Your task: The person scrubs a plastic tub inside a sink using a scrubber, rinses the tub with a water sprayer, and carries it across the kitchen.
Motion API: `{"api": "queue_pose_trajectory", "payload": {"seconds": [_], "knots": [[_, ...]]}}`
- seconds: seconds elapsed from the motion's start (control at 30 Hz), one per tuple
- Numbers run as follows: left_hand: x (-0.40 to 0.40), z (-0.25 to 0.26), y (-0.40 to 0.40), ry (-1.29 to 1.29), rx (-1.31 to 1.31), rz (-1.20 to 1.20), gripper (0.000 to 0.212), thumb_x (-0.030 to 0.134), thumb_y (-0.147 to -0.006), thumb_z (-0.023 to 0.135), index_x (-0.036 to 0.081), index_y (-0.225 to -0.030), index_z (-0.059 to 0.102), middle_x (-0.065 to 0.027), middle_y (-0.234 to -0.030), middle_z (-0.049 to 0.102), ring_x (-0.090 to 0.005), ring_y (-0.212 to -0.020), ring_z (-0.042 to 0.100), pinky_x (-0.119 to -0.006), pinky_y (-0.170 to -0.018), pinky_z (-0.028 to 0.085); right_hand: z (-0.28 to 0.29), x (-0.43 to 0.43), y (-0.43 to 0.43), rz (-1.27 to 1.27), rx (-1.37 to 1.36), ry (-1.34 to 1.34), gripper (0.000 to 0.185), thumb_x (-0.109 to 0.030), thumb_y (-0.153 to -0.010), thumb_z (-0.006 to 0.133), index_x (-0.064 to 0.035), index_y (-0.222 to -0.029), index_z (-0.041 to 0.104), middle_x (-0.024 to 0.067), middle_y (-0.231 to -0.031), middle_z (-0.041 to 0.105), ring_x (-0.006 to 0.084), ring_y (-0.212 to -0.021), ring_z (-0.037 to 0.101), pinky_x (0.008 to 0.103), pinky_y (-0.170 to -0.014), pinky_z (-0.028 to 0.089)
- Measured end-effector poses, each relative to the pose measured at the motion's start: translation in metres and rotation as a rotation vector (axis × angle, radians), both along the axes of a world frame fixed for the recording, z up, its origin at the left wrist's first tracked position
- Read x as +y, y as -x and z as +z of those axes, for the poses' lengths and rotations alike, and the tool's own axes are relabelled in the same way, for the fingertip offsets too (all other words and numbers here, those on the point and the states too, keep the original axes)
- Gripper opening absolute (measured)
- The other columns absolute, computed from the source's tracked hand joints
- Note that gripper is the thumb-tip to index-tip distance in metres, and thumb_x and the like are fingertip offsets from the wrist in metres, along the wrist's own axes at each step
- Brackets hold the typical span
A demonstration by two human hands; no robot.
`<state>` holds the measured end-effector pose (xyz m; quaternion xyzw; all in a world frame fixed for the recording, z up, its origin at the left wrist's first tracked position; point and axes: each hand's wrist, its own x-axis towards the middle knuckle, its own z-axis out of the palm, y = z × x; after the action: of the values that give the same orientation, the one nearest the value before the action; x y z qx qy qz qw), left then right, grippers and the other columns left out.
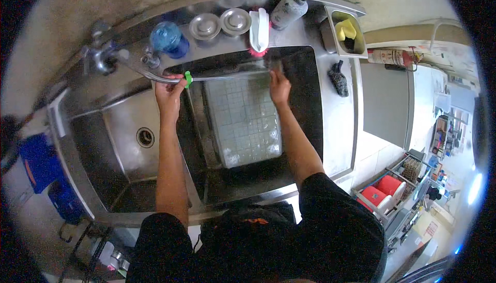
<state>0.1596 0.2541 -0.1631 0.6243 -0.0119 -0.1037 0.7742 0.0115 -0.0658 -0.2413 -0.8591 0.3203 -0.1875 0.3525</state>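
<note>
My left hand (pixel 170 89) grips the end of a clear hose (pixel 149 74) with a green clamp (pixel 188 79), above the divider between two steel sink basins. The hose runs from the wall faucet (pixel 101 60). From its end a stream of water crosses to the right towards my right hand (pixel 280 87). That hand is closed around a small blurred object (pixel 277 66), whose kind I cannot tell. Below and between my hands, a pale translucent plastic tray or container (pixel 246 124) with a grid pattern lies wet in the right basin (pixel 306 128).
Behind the basin stand a blue plastic bottle (pixel 169 40), two steel lids or bowls (pixel 205 26), a white brush with red bristles (pixel 259 31) and a grey bottle (pixel 288 11). A steel pan (pixel 328 31) holds a yellow cloth or sponge (pixel 345 30). A dark scourer (pixel 338 79) lies right.
</note>
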Motion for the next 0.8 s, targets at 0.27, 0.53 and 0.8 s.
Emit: {"api": "queue_pose_trajectory", "payload": {"seconds": [0.27,0.53,0.8], "knots": [[0.035,0.007,0.008,-0.146,0.059,-0.118,0.034,0.001,-0.08,0.072,0.003,-0.105,0.049,-0.0097,-0.1,0.063,-0.0151,-0.09,0.06,-0.028,-0.081,0.051,-0.005,0.045,-0.002,0.082,0.034,-0.261,0.026,-0.017,-0.092,0.054,-0.0016,-0.109,0.066,0.0204,-0.104,0.067,0.0365,-0.099,0.064,0.0389,-0.086,0.051],[0.068,0.011,0.011,-0.131,0.146,-0.254,0.033,0.008,-0.084,0.07,0.006,-0.109,0.048,-0.0076,-0.103,0.062,-0.0147,-0.092,0.059,-0.028,-0.08,0.05,-0.02,0.041,0.084,0.027,0.103,-0.099,0.039,-0.029,-0.099,0.046,-0.0022,-0.126,0.055,0.0236,-0.127,0.055,0.0359,-0.122,0.051,0.0373,-0.1,0.041],[0.035,0.016,0.007,0.118,0.311,-0.276,0.029,0.006,-0.087,0.066,0.01,-0.11,0.048,-0.0055,-0.105,0.061,-0.0134,-0.089,0.058,-0.026,-0.076,0.048,-0.102,0.036,0.226,0.018,0.456,-0.3,0.059,-0.047,-0.099,0.032,-0.0032,-0.138,0.042,0.0246,-0.136,0.047,0.0405,-0.125,0.044,0.0446,-0.106,0.034]]}}
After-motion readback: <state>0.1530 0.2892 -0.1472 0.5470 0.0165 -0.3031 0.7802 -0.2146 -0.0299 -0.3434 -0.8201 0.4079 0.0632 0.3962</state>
